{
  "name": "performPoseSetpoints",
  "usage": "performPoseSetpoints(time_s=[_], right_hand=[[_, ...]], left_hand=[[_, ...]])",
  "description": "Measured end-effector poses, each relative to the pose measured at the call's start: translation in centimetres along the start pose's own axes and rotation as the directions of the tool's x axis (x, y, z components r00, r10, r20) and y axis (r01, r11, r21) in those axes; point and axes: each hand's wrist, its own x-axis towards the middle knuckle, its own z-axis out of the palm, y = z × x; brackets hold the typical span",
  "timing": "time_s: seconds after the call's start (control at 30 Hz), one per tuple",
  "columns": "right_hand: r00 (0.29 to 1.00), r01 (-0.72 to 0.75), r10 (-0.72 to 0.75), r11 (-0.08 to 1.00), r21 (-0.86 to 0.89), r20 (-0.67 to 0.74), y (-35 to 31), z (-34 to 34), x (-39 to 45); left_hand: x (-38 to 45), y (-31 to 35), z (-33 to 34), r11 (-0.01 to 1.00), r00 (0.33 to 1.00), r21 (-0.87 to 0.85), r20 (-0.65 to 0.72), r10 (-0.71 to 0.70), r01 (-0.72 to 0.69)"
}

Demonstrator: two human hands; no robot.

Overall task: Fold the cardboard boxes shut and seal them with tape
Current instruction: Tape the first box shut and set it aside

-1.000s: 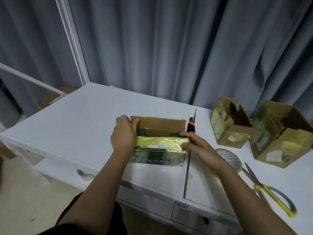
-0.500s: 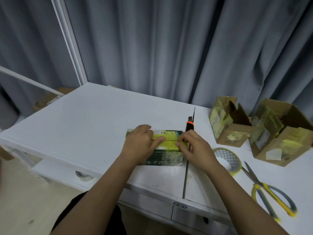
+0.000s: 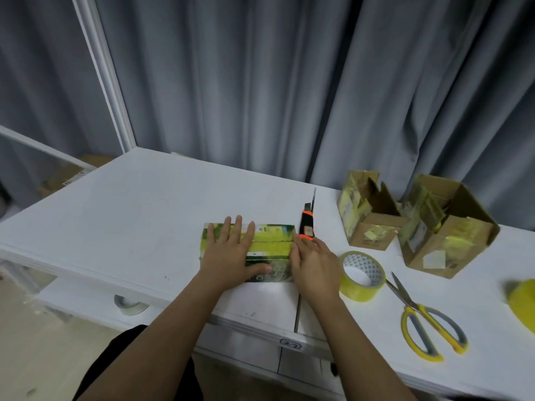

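Head view, nearest first: the left hand [image 3: 231,250] lies flat with straight fingers spread across the top of the green printed box [image 3: 270,247], thumb along its near face, pressing the flaps down; the right hand [image 3: 314,263] sits at the box's right end with its fingers extended against the edge, and whether they curl round anything there I cannot tell. The box rests on the white bench [image 3: 130,215] a little back from the near edge, its flaps folded flat so the top reads as closed, with yellowish tape sheen across it; whether that is a fresh seal cannot be told. I judge the folding of this box done and its taping not yet begun, since neither hand holds tape. To the right, near the right hand, the roll of yellow tape [image 3: 362,276] lies on the bench, with the yellow-handled scissors [image 3: 425,325] beyond it toward the right edge, and a blurred yellow object [image 3: 521,299] at the frame edge. Just behind the right hand lies an orange-and-black utility knife [image 3: 307,224]. Farther back on the right, two brown cardboard boxes [image 3: 367,209] and [image 3: 445,227] stand with flaps up and open, so by my reading both remain to be folded and sealed.
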Motion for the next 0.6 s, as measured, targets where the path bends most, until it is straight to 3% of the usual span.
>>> performPoseSetpoints(time_s=[0.1, 0.17, 0.2, 0.27, 0.33, 0.47, 0.53, 0.6], right_hand=[[0.957, -0.245, 0.239, 0.970, 0.011, 0.166, 0.2, -1.1, 1.0], [0.942, -0.251, 0.254, 0.967, -0.045, 0.220, 0.9, -1.7, 0.5], [0.962, -0.196, 0.189, 0.980, 0.017, 0.195, 1.5, -2.0, -0.3], [0.999, 0.050, -0.048, 0.990, 0.132, -0.016, 2.8, -2.9, -2.2], [0.977, 0.159, -0.153, 0.987, 0.030, -0.149, 4.8, -3.5, -3.5], [0.981, -0.052, 0.096, 0.967, -0.249, 0.167, 8.2, -4.2, -3.7], [0.958, -0.021, 0.122, 0.932, -0.361, 0.260, 8.9, -4.2, -3.6], [0.961, 0.003, 0.098, 0.933, -0.361, 0.259, 9.2, -4.4, -3.3]], left_hand=[[0.0, 0.0, -0.4, 1.000, 1.000, 0.005, 0.028, -0.010, 0.010], [-0.1, 0.0, -0.7, 1.000, 0.999, -0.003, 0.037, -0.003, 0.003], [-0.2, 0.1, -0.7, 1.000, 0.999, -0.006, 0.041, 0.001, -0.001], [0.0, 0.0, -0.5, 1.000, 1.000, -0.006, 0.021, -0.003, 0.003], [0.0, -0.1, -0.5, 1.000, 1.000, -0.007, 0.011, -0.003, 0.003], [-0.3, 0.3, -0.5, 1.000, 1.000, -0.014, 0.015, 0.007, -0.007], [-0.6, 0.7, -0.5, 1.000, 1.000, -0.020, 0.014, 0.016, -0.015], [-1.1, 1.3, -0.4, 0.999, 0.999, -0.029, 0.010, 0.031, -0.031]])
